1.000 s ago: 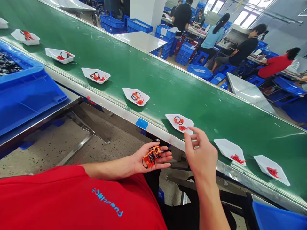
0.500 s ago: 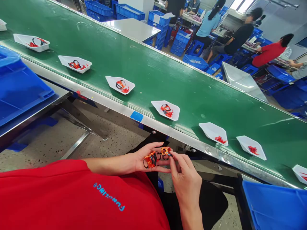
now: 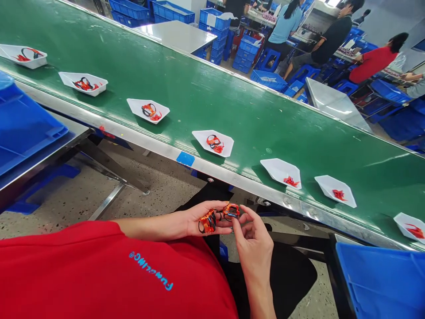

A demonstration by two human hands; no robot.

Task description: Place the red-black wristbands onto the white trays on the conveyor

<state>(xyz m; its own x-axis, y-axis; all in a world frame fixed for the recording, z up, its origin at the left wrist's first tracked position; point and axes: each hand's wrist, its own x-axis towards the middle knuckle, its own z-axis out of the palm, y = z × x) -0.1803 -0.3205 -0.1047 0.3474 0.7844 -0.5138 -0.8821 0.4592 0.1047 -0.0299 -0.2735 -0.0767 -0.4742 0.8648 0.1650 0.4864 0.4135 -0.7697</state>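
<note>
My left hand (image 3: 195, 218) lies palm up in front of my red shirt, fingers stretched toward the right. It holds a small bunch of black and orange hair ties (image 3: 207, 221) on its palm and fingers. My right hand (image 3: 253, 232) pinches a second small cluster of red, orange and black hair ties (image 3: 231, 212) between thumb and fingers, by the left fingertips. Beyond the hands, a white tray (image 3: 207, 136) on the green conveyor belt (image 3: 245, 119) contains similar loops and thin red pieces. A tray farther right (image 3: 277, 167) has only red pieces in it.
More white trays, such as one at left (image 3: 133, 105) and one at right (image 3: 327, 182), line the belt's near side. Its metal edge (image 3: 232, 177) runs between belt and hands. Blue bins flank me at left (image 3: 26, 128) and right (image 3: 381, 279). Co-workers sit across the belt.
The trays have moved left and slightly up with the belt. My right hand has shifted slightly left, and the cluster in its fingers has turned. My left hand stays nearly in place.
</note>
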